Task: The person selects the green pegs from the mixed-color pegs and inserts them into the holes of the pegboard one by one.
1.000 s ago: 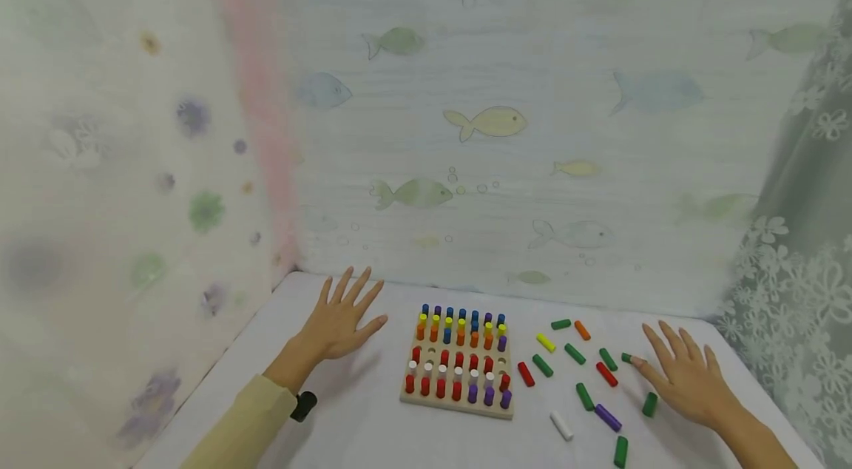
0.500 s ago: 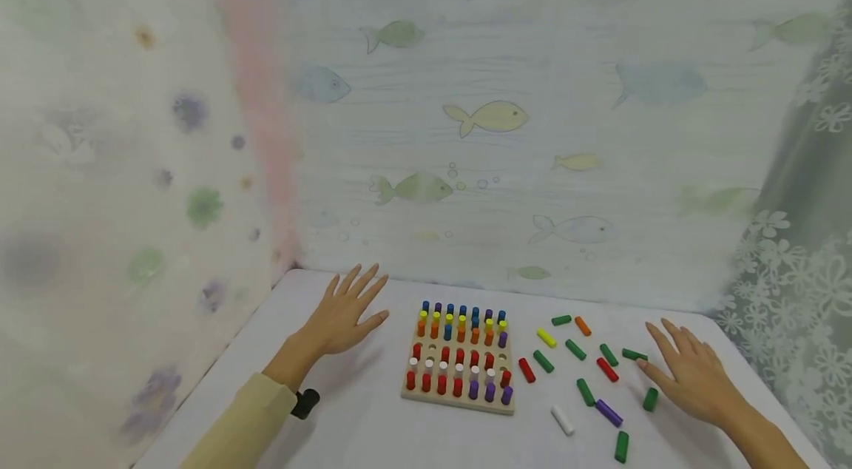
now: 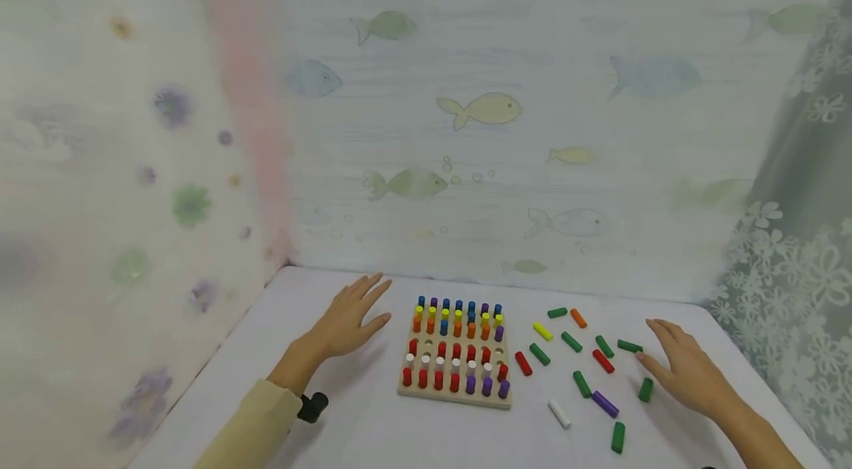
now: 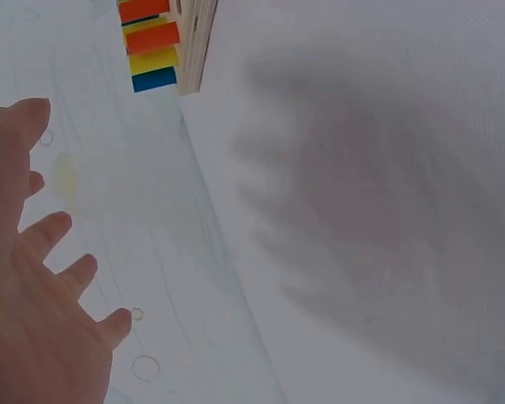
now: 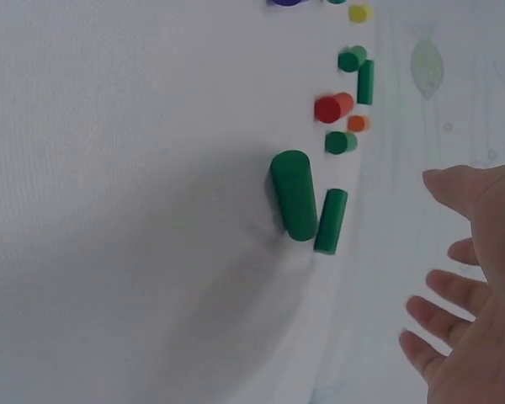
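A wooden peg board [image 3: 455,392] stands mid-table, most of its holes filled with upright coloured pegs. My left hand [image 3: 359,314] lies open just left of it, fingers straight, holding nothing; in the left wrist view this hand [image 4: 34,303] hovers above its own shadow, with the board's corner [image 4: 194,42] at the top. Several loose pegs lie right of the board, among them a white peg [image 3: 559,413] and a purple peg [image 3: 605,404]. My right hand [image 3: 675,362] is open beside a green peg [image 3: 629,345], holding nothing. The right wrist view shows that hand [image 5: 475,295] near two green pegs [image 5: 293,195].
The white table [image 3: 373,432] is walled in by a fish-print curtain [image 3: 479,158] at the back, a spotted one at the left and a lace curtain [image 3: 792,269] at the right. A black wrist camera [image 3: 313,407] sits at my left sleeve.
My left hand's spread fingers have drawn closer together. My right hand's thumb has come off the green peg and shifted slightly right. The view has tilted a little.
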Demonstrator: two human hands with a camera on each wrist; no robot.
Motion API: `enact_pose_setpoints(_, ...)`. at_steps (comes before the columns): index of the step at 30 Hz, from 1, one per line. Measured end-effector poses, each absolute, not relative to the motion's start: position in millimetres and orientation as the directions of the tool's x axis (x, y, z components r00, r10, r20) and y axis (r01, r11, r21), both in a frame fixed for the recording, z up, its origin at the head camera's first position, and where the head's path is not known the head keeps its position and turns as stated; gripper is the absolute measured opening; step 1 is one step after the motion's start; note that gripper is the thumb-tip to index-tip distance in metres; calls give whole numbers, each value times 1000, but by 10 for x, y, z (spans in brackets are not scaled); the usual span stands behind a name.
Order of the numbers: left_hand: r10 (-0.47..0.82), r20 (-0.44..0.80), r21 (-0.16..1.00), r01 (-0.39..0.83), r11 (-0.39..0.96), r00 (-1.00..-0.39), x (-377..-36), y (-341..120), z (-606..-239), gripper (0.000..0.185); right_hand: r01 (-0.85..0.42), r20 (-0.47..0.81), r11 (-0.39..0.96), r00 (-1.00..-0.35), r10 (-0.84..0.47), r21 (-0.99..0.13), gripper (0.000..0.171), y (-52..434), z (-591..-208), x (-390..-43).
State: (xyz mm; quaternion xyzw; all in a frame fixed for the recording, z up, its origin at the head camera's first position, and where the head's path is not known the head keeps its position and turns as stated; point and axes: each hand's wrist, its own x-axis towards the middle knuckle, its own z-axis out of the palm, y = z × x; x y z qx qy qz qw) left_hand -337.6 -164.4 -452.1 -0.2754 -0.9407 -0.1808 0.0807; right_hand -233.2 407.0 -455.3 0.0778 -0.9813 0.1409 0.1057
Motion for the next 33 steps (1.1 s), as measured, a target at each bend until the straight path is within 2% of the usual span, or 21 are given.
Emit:
enact_pose_setpoints(6, 494, 266, 342, 560, 754, -828, -3377, -1589, -4518, 65, -131, 208, 934, -976, -62, -333, 64, 4087, -4524, -2400)
enact_pose_setpoints(14, 466, 169, 451, 488, 747, -869, -3422, -1551, -4603, 63, -25, 152, 882, -987, 54, -472, 59, 4114, -4547, -2435)
enact_pose_setpoints(21, 466, 129, 514, 460, 724, -876, -3485, -1456, -4668, 59, 112, 51, 825, -985, 168, -554, 59, 4137, -4619, -2538)
enact_pose_setpoints(33, 468, 17, 513, 410, 754, -883, -3530, -1318, -4875, 52, 182, -74, 746, -982, 176, -640, 63, 4168, -4761, -2574)
